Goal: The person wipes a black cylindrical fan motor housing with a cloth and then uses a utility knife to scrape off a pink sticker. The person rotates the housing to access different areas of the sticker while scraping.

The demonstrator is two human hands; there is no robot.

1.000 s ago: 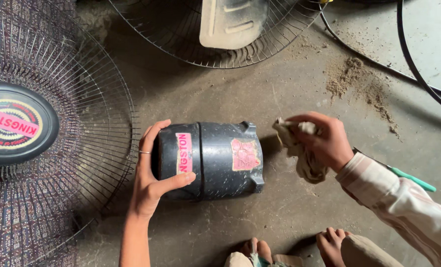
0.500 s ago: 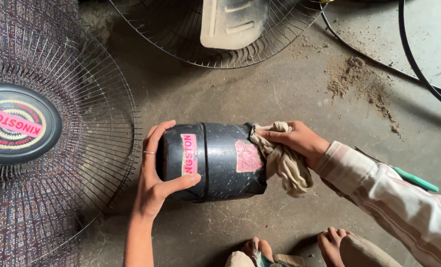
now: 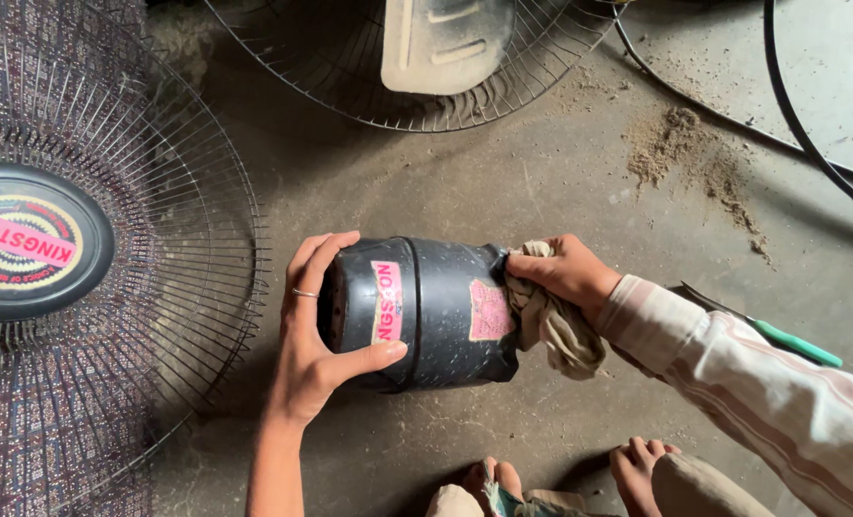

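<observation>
Black fan motor housing [image 3: 426, 311] lying on its side on the concrete floor [image 3: 541, 191], centre of view, with a pink label strip near its left end and a pink square sticker toward its right end.

Left hand [image 3: 316, 335] clasped around the left end of the housing: fingers over the top edge, thumb pressed against the front face just below the label strip. Thin ring on one finger.

Right hand [image 3: 565, 273] clenched on a crumpled beige rag [image 3: 551, 325], pressed against the right end of the housing; loose rag folds hanging down beside it. Striped long sleeve on the right arm.

Surroundings:
- Round wire fan guard [image 3: 111, 287] with a black centre badge, flat on the floor at left, just beside the left hand.
- Second wire guard [image 3: 398, 96] at top, with a pale fan blade [image 3: 446, 43] lying over it.
- Heap of sandy dust [image 3: 695, 158] upper right, well apart from the housing.
- Black cables [image 3: 790, 124] curving across the upper right.
- Green-handled tool [image 3: 790, 343] on the floor behind the right sleeve.
- Bare toes [image 3: 637, 455] at the bottom edge.
</observation>
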